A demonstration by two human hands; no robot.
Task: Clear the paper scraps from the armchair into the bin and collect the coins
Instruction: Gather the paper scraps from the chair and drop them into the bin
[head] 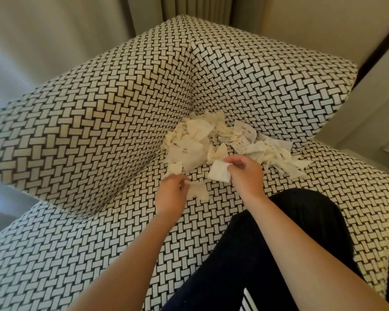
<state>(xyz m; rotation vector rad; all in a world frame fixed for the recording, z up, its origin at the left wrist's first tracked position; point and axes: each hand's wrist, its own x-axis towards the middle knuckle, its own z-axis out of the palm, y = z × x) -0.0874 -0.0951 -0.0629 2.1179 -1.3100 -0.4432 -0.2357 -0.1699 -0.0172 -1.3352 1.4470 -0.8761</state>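
Note:
A heap of white torn paper scraps (213, 138) lies in the back corner of the armchair seat (211, 221), which has a black-and-white woven pattern. My left hand (172, 194) pinches a cream scrap (198, 191) at the near edge of the heap. A white folded scrap (219, 171) is pinched in the curled fingers of my right hand (245, 173). More scraps (279, 156) trail off to the right along the backrest. No coins or bin are in view.
The armchair's backrest (267, 70) and left arm (76, 122) wall in the heap. My knee in dark trousers (267, 254) rests on the seat's right front. Curtains (189, 5) hang behind the chair.

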